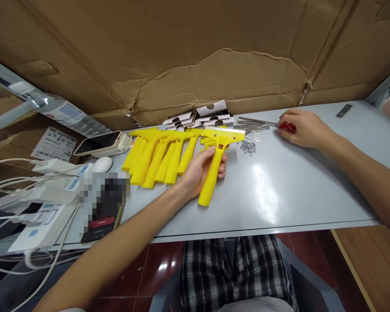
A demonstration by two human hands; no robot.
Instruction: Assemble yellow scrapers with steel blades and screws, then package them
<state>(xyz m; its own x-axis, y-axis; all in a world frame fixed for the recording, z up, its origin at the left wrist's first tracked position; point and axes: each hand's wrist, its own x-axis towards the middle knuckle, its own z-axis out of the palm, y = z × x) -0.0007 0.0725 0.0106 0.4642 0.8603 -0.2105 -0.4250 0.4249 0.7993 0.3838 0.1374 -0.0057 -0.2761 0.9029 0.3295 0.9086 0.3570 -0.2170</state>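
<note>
My left hand (205,170) is closed around the handle of a yellow scraper (214,169), its head tilted up and away from me. A metal blade edge and two screws show on that head. At the right, my right hand (300,128) grips the red handle of a screwdriver (286,126), whose shaft points left over the table. Several more yellow scrapers (164,158) lie in a row left of my left hand. Between my hands sits a small heap of screws (248,147), with loose metal blades (255,127) just behind it.
Small blade boxes (211,110) are piled at the back against a cardboard wall (182,47). On the left stand power strips (45,216) with cables, a phone (97,143), a white mouse (102,164) and a plastic bottle (71,115). One flat blade (343,111) lies far right.
</note>
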